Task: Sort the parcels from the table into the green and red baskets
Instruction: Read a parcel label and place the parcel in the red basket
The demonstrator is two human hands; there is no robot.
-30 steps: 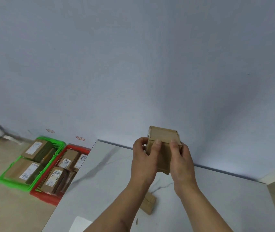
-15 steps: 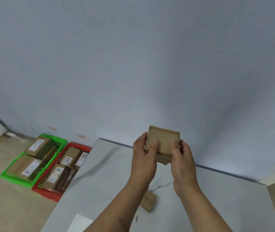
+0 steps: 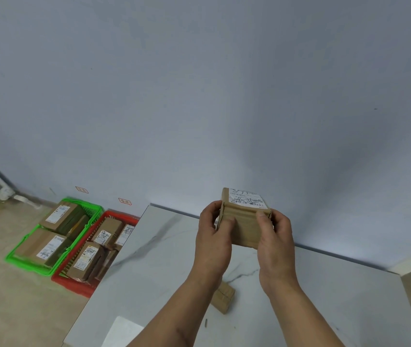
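Where baskets [image 3: 91,216] sit, labelled parcels [image 3: 51,247] inside.

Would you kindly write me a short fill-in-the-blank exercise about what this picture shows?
1. Both hands hold one cardboard parcel above the ____.
2. The white label on the held parcel faces ____.
3. On the floor, the green basket stands to the left of the ____ basket.
4. Under the left forearm, a second parcel lies on the ____.

Missing words: table; up; red; table
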